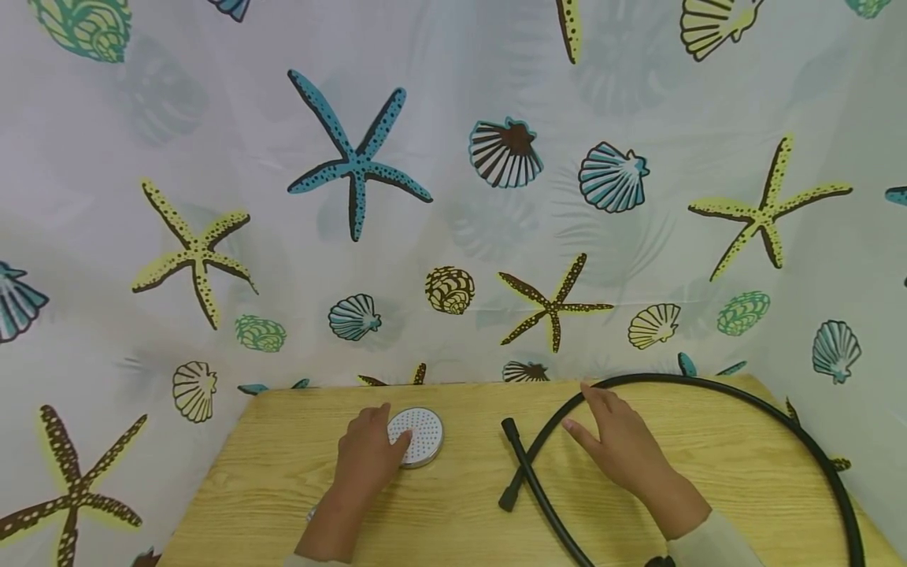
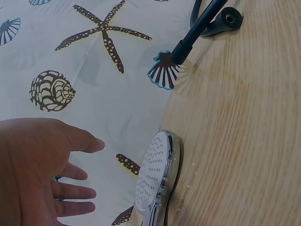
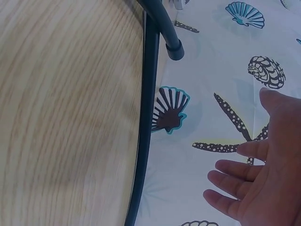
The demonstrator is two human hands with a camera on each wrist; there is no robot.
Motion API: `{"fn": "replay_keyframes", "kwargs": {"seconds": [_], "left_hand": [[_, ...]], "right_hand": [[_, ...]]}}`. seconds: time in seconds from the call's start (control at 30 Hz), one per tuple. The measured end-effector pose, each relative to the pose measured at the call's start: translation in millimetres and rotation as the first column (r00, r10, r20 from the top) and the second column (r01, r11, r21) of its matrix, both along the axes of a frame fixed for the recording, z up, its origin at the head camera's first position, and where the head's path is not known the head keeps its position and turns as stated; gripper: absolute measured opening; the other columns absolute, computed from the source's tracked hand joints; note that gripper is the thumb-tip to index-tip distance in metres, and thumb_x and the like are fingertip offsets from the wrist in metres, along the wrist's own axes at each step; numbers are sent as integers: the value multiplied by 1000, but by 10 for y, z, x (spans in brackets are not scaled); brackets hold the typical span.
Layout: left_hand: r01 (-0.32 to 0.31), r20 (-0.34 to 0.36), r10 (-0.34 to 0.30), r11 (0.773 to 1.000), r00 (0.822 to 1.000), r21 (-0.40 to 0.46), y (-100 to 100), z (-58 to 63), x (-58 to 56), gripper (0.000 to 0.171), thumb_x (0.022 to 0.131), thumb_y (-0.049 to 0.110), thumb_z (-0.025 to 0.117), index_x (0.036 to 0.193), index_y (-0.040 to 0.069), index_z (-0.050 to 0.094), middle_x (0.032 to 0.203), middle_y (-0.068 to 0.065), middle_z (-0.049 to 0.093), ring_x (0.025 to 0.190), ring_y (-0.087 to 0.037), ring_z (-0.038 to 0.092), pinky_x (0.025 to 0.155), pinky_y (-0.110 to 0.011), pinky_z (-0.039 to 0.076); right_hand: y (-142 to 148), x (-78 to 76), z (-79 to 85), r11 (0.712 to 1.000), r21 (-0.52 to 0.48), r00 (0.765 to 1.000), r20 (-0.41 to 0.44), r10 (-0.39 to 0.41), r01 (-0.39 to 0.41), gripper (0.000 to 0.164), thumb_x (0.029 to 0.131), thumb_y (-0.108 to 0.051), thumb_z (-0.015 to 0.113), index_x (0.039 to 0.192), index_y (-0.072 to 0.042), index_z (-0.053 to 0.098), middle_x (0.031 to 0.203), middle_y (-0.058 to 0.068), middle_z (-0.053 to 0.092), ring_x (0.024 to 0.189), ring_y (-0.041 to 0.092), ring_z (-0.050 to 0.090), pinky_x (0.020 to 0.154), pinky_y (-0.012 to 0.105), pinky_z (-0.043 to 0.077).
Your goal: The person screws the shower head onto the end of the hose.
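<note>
A round chrome shower head (image 1: 418, 435) with a white nozzle face lies on the wooden table, its handle mostly hidden in the head view by my left hand (image 1: 368, 450) and forearm. In the left wrist view that hand hovers above the shower head (image 2: 154, 172) with fingers extended, apart from it. A long black shower hose (image 1: 544, 496) loops across the right side, its two ends crossing near the table's middle. Over the hose's curve my right hand (image 1: 623, 441) is held with straight, spread fingers. The right wrist view shows nothing in its grasp beside the hose (image 3: 149, 84).
The light wooden table (image 1: 283, 457) backs onto a white curtain (image 1: 439, 228) printed with starfish and shells, which also closes in both sides. The hose's wide loop runs to the table's right edge. A dark item (image 1: 660, 561) shows at the right wrist.
</note>
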State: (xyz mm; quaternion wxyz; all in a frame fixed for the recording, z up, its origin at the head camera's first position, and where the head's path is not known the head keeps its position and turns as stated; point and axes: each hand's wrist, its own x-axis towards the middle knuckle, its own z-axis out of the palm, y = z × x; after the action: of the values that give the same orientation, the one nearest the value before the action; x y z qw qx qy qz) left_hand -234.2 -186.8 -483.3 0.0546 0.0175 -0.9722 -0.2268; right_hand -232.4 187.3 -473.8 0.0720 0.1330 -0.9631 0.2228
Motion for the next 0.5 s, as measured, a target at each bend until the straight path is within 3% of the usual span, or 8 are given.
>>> {"fn": "replay_keyframes", "kwargs": {"seconds": [0.5], "left_hand": [[-12,40,11,1000,999,1,-26,-1,2,64,98,32,63,147,-6,45,145,-30,48,135,-49,45,107,-70,41]], "right_hand": [[-67,7,-13,999,-18,999,19,30,-29,72,104,-56,46,153,-4,39,150,24,47,135,46,48,109,67,43]]}}
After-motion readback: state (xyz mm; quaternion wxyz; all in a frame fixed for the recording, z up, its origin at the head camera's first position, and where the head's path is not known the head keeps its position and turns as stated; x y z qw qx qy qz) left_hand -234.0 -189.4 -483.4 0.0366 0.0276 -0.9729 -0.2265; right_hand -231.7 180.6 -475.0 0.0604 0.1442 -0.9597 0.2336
